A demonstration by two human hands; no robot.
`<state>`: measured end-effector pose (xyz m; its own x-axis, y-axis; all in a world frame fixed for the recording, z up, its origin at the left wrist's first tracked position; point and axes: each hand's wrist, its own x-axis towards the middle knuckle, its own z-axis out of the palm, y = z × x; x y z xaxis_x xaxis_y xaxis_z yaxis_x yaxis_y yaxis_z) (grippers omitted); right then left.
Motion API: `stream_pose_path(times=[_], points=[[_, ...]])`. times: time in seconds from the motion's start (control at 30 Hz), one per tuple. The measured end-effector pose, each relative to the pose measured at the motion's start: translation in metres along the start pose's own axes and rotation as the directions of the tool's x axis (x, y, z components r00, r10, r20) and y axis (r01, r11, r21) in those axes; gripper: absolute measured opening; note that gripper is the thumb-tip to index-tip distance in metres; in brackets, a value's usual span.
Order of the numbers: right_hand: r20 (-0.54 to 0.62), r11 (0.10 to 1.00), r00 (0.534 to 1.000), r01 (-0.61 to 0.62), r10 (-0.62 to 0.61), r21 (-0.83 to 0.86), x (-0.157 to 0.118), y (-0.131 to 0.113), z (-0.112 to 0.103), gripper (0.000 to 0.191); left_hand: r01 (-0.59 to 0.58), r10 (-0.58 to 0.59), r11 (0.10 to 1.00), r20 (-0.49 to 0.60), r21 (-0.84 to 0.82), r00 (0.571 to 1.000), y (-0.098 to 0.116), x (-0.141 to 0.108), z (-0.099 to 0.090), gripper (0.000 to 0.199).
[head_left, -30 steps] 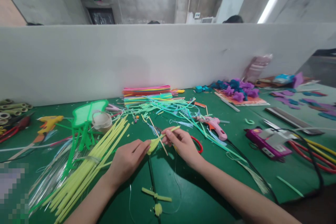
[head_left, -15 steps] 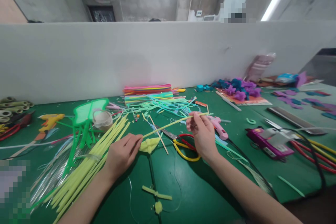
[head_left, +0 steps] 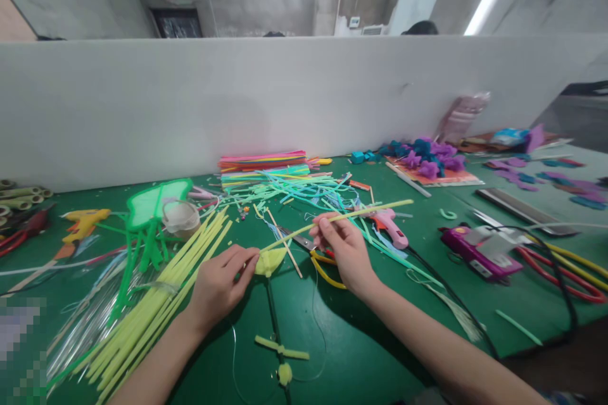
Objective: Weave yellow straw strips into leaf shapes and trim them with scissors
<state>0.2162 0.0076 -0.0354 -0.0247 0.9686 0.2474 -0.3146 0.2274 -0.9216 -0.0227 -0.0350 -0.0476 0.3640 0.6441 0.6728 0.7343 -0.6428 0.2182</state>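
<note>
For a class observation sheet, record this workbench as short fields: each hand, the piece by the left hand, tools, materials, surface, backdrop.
Left hand: left hand pinches one end of a yellow-green strip
Right hand: right hand holds the strip partway along
Piece by left hand: yellow-green leaf-shaped piece
Tools: scissors, partly hidden; pink glue gun; yellow glue gun
Materials: bundle of yellow-green strips; purple and blue pieces
Surface: green tabletop
Backdrop: pale partition
</note>
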Motion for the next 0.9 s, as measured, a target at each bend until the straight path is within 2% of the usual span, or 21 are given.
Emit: stream_pose_path(times=[0.1,0.17,0.23,0.33,0.4,0.5,0.57,0.7,0.77,0.9], points=[[-0.202,0.994,0.975,0.104,-0.094,0.04,0.01,-0.005,-0.011,0.019,0.167,-0.168,0.985,-0.03,-0.044,0.985,0.003,0.004,-0.002,0.01],[-0.283,0.986,0.949,0.16,-0.142,0.045,0.015,-0.009,-0.016,0.018,0.313,-0.309,0.946,0.059,-0.086,0.949,0.007,0.006,-0.002,0.017],[-0.291,0.984,0.944,0.176,-0.158,0.038,0.016,-0.01,-0.016,0.019,0.392,-0.368,0.917,0.225,-0.072,0.902,0.014,0.008,0.0,0.031],[-0.233,0.992,0.966,0.122,-0.109,0.04,0.012,-0.008,-0.012,0.022,0.375,-0.344,0.927,0.474,0.031,0.811,0.028,0.01,0.007,0.045],[-0.193,0.996,0.979,0.077,-0.067,0.044,0.009,-0.006,-0.008,0.023,0.389,-0.363,0.918,0.559,0.078,0.745,0.036,0.01,0.013,0.046],[-0.157,0.998,0.987,0.047,-0.039,0.047,0.006,-0.003,-0.005,0.025,0.484,-0.463,0.866,0.568,0.125,0.68,0.042,0.01,0.018,0.042],[-0.167,0.998,0.986,0.04,-0.03,0.054,0.007,-0.002,-0.005,0.025,0.568,-0.522,0.817,0.542,0.097,0.659,0.041,0.011,0.02,0.04],[-0.23,0.995,0.972,0.059,-0.039,0.084,0.011,-0.005,-0.009,0.025,0.723,-0.6,0.678,0.468,-0.133,0.649,0.033,0.013,0.016,0.041],[-0.255,0.992,0.966,0.064,-0.035,0.108,0.012,-0.007,-0.011,0.025,0.774,-0.639,0.587,0.449,-0.239,0.624,0.031,0.014,0.012,0.042],[-0.295,0.985,0.955,0.038,0.014,0.169,0.014,-0.008,-0.014,0.025,0.8,-0.705,0.378,0.416,-0.465,0.575,0.031,0.017,0.006,0.04]])
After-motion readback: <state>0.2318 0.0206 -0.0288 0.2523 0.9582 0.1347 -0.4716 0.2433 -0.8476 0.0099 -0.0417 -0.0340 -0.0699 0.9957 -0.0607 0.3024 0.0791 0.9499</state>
